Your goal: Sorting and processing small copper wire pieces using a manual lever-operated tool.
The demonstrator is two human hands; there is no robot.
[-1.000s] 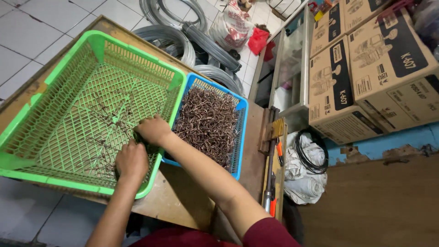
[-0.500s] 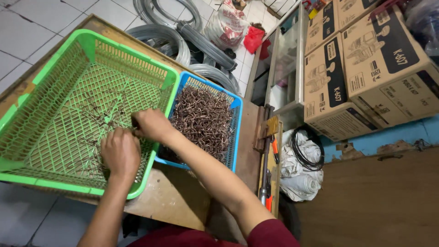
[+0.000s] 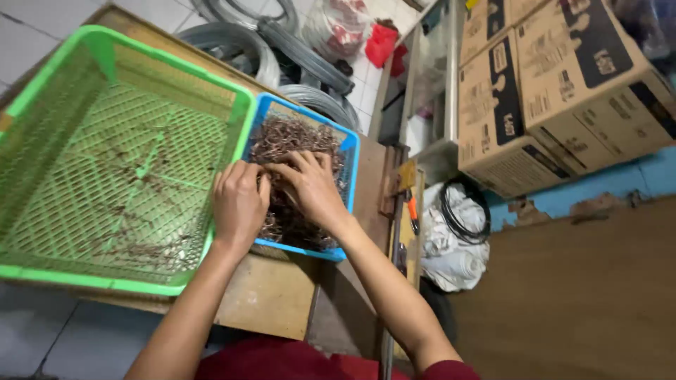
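Hands meet at the centre of the frame, over the seam between two baskets. Left hand (image 3: pixel 239 200) lies palm down with its fingers curled in, resting across the green rim and touching the brown metal pieces (image 3: pixel 285 141); whether it has any pinched is hidden under the knuckles. Right hand (image 3: pixel 310 186) sits just beside it, fingers bent and spread, tips dug into the heap, though I cannot tell if anything is gripped there either. That heap of thin rusty-brown wire bits fills the blue basket (image 3: pixel 350 151), a small mesh tray lying centre frame on a wooden table (image 3: pixel 271 295). Touching its left side is the big green basket (image 3: pixel 42 274), filling the left half of the frame, with only a thin scatter of the same brown bits on its mesh floor. Upper middle, coils of grey hose (image 3: pixel 310 60) lie on the tiled floor. Upper right, brown cardboard boxes (image 3: pixel 549 91) are stacked; below them sits a white bag (image 3: pixel 451 260) with a black cable on it.
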